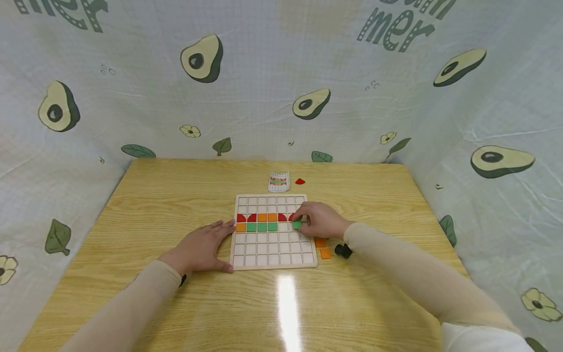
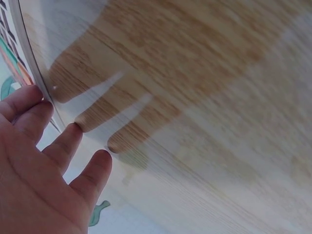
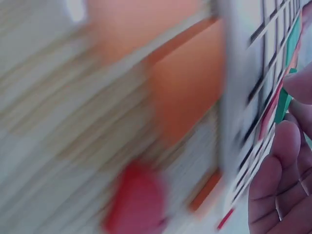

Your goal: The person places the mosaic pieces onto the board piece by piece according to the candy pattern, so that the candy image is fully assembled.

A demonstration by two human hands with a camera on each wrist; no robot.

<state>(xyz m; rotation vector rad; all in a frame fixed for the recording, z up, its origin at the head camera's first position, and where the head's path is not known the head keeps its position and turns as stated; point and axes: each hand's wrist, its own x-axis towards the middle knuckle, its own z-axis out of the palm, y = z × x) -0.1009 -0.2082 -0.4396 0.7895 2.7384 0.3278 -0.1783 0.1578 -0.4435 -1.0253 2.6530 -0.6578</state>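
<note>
A white grid board [image 1: 264, 248] lies on the wooden table. One row bears red curved tiles [image 1: 252, 218] and two orange squares [image 1: 267, 217]. In the row below are an orange square [image 1: 241, 227] and three green squares [image 1: 262, 227]. My left hand [image 1: 202, 247] rests at the board's left edge, fingers spread and touching its rim; the left wrist view shows those fingers [image 2: 61, 151] extended. Over the right part of the board, my right hand [image 1: 323, 220] pinches a green square tile [image 1: 296, 225] between thumb and fingers, also visible in the right wrist view.
Beyond the board lie a small printed pattern card [image 1: 279, 182] and a loose red tile [image 1: 300, 181]. Orange tiles [image 1: 325, 253] sit by the board's right edge, partly under the right hand. A patterned cloth [image 1: 259, 63] hangs behind and beside the table.
</note>
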